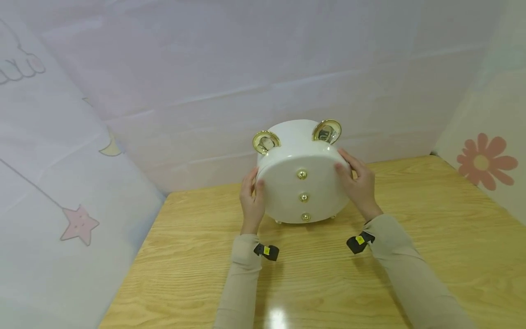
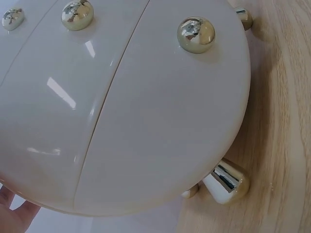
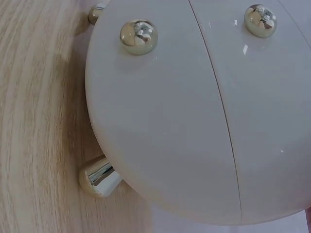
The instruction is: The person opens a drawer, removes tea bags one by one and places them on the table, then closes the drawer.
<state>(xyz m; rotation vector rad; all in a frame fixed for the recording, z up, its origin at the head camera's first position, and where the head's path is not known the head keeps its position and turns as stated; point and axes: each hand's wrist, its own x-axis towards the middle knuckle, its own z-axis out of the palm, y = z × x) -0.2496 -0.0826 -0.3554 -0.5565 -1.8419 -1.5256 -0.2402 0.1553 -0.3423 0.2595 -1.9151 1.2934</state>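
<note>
A pale, creased backdrop (image 1: 205,68) hung behind the white cabinet (image 1: 283,196), a coral flower (image 1: 481,162) showed well to its right, and a wood-grained desk (image 1: 185,278) spread beneath it. The cabinet stood toward the desk's far edge on gold feet (image 3: 99,178). The person's left grip (image 1: 252,201) held the cabinet's left side, thumb on the front and fingers along the flank; the right grip (image 1: 361,187) grasped the opposite side, slightly higher, in much the same way.

The glossy shell looked stiff and probably slippery; its weight could not be told. The rounded flanks seemed the soundest place to take hold. The gold-rimmed ears (image 1: 327,132) on top looked more fragile, and the gold knobs (image 1: 304,197) down the front, set in panels parted by fine seams (image 2: 103,103), would likely suit a light fingertip pull better than lifting.

Behind the cabinet, the backdrop was near and seemed to leave little room. Wood surface reached out in front of it and to both sides, so forward appeared the freer way to shift it.
</note>
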